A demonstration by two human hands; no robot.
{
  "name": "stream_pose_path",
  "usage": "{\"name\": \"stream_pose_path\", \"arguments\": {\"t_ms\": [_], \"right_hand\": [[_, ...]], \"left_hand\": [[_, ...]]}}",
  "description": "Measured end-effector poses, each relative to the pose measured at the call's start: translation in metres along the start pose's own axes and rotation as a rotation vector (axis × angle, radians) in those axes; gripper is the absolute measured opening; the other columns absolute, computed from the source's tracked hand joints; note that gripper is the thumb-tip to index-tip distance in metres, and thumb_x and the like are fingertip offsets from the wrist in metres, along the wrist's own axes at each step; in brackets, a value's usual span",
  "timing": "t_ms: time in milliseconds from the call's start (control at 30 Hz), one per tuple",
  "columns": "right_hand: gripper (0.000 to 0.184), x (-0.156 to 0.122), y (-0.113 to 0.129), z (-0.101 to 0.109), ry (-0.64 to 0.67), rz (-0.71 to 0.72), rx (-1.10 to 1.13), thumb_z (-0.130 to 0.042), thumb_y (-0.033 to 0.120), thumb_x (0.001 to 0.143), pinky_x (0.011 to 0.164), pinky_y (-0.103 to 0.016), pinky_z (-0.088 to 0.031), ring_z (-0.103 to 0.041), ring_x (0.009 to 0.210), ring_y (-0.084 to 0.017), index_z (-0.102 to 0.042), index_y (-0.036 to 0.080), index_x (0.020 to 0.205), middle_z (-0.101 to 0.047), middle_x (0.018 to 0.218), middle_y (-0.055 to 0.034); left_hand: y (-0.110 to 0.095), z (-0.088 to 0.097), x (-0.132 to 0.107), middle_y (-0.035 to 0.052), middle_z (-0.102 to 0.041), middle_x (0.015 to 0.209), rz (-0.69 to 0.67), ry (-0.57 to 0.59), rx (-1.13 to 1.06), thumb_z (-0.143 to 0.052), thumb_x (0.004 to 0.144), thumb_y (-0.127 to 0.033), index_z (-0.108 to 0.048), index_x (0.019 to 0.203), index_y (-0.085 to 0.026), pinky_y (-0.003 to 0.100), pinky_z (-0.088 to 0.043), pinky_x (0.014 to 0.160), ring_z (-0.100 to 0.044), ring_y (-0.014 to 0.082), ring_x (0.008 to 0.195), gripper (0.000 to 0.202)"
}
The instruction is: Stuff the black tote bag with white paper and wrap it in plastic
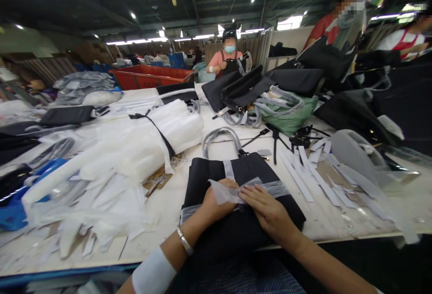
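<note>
A pale worktable [162, 222] spans the view; on its left side lies a bulky heap of white wrapping [118, 150], and farther back a pile of black bags [249, 87]; the black bag [236, 229] in hand lies flat at the near edge — its top edge and looped handle [219, 132] point away from the person, its long axis running left to right; it sits under both hands, which meet near its middle, so that its body shows beyond, between and outside them.

The left hand [216, 206] is curled, partly covered by a translucent band [276, 189] that crosses the bag from side to side; the right hand [265, 206] lies with fingers stretched and close together on that band — whether either hand pinches it, I cannot tell; white strips [317, 177] lie to the right, and a bracelet [184, 240] circles the left wrist.
</note>
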State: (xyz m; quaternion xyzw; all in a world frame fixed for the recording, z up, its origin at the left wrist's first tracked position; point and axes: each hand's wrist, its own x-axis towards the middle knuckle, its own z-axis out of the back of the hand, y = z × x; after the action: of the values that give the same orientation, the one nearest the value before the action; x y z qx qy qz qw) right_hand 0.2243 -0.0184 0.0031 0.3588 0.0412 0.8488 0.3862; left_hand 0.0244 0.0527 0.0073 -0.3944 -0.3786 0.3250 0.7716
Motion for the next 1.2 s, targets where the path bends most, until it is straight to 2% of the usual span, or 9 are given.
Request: {"name": "stream_pose_path", "arguments": {"t_ms": [200, 333, 467, 667, 733, 833, 967, 1067, 1200], "right_hand": [[0.048, 0.001, 0.001, 0.002, 0.078, 0.002, -0.006, -0.042, 0.009, 0.099, 0.116, -0.055, -0.035, -0.045, 0.137, -0.025, -0.053, 0.027, 0.142, -0.053, 0.144, -0.0076], [0.046, -0.004, -0.002, 0.001, 0.066, 0.052, -0.005, -0.041, 0.007, 0.098, 0.116, -0.055, -0.035, -0.045, 0.137, -0.024, -0.058, 0.026, 0.137, -0.052, 0.145, -0.0082], [0.043, -0.005, 0.003, 0.002, 0.146, 0.062, 0.006, -0.043, 0.010, 0.099, 0.118, -0.053, -0.033, -0.046, 0.136, -0.023, -0.059, 0.026, 0.136, -0.057, 0.141, -0.0066], [0.043, 0.003, 0.013, 0.007, 0.279, 0.063, -0.010, -0.050, 0.019, 0.100, 0.119, -0.052, -0.030, -0.043, 0.139, -0.024, -0.053, 0.027, 0.141, -0.052, 0.146, -0.0045], [0.043, 0.005, 0.014, 0.008, 0.320, 0.078, -0.036, -0.051, 0.022, 0.100, 0.119, -0.053, -0.029, -0.041, 0.139, -0.026, -0.052, 0.028, 0.142, -0.051, 0.147, -0.0036], [0.040, 0.006, 0.014, 0.008, 0.349, 0.096, -0.072, -0.052, 0.026, 0.101, 0.116, -0.055, -0.030, -0.047, 0.134, -0.028, -0.053, 0.029, 0.141, -0.055, 0.143, -0.0034], [0.039, 0.003, 0.015, 0.003, 0.345, 0.048, -0.079, -0.052, 0.028, 0.101, 0.098, -0.046, -0.047, -0.062, 0.112, -0.026, -0.053, 0.031, 0.140, -0.068, 0.123, -0.0026], [0.036, 0.001, 0.015, -0.002, 0.356, 0.008, -0.085, -0.053, 0.029, 0.101, 0.078, -0.038, -0.050, -0.068, 0.094, -0.025, -0.055, 0.029, 0.137, -0.071, 0.111, -0.0012], [0.030, -0.001, 0.015, -0.008, 0.319, -0.012, -0.101, -0.057, 0.030, 0.099, 0.070, -0.036, -0.049, -0.069, 0.085, -0.023, -0.061, 0.026, 0.128, -0.073, 0.102, -0.0003]], "left_hand": [[0.000, 0.008, -0.001, 0.0097, -0.069, 0.103, -0.078, 0.015, -0.068, -0.063, 0.085, -0.028, -0.071, 0.089, -0.018, 0.035, -0.051, 0.094, -0.065, 0.0248, 0.099, 0.014], [-0.004, 0.016, 0.005, 0.0066, -0.073, 0.095, 0.012, 0.093, -0.121, -0.065, 0.086, -0.034, -0.075, 0.083, -0.018, 0.033, -0.051, 0.088, -0.067, 0.0230, 0.092, 0.019], [-0.003, 0.016, 0.009, 0.0075, -0.073, 0.094, 0.133, -0.016, -0.181, -0.066, 0.088, -0.042, -0.073, 0.085, -0.016, 0.031, -0.051, 0.086, -0.066, 0.0229, 0.090, 0.027], [-0.018, 0.028, 0.008, 0.0052, -0.069, 0.083, 0.232, -0.135, -0.302, -0.064, 0.089, -0.053, -0.066, 0.095, -0.012, 0.023, -0.049, 0.063, -0.063, 0.0161, 0.070, 0.041], [-0.034, 0.037, 0.013, 0.0055, -0.070, 0.085, 0.228, -0.068, -0.317, -0.071, 0.085, -0.048, -0.068, 0.094, -0.012, 0.022, -0.048, 0.066, -0.063, 0.0158, 0.073, 0.037], [-0.064, 0.046, 0.027, 0.0068, -0.071, 0.086, 0.215, 0.178, -0.293, -0.078, 0.079, -0.038, -0.073, 0.093, -0.011, 0.022, -0.048, 0.070, -0.063, 0.0160, 0.076, 0.031], [-0.099, 0.044, 0.049, 0.0054, -0.070, 0.085, 0.266, 0.424, -0.333, -0.079, 0.079, -0.032, -0.073, 0.102, -0.011, 0.023, -0.049, 0.072, -0.062, 0.0134, 0.072, 0.032], [-0.116, 0.037, 0.055, 0.0026, -0.068, 0.081, 0.277, 0.470, -0.394, -0.078, 0.081, -0.030, -0.073, 0.097, -0.011, 0.021, -0.047, 0.070, -0.059, 0.0105, 0.069, 0.025], [-0.127, 0.031, 0.052, 0.0007, -0.065, 0.077, 0.252, 0.420, -0.421, -0.076, 0.083, -0.028, -0.072, 0.093, -0.011, 0.018, -0.044, 0.065, -0.055, 0.0083, 0.066, 0.019]]}}
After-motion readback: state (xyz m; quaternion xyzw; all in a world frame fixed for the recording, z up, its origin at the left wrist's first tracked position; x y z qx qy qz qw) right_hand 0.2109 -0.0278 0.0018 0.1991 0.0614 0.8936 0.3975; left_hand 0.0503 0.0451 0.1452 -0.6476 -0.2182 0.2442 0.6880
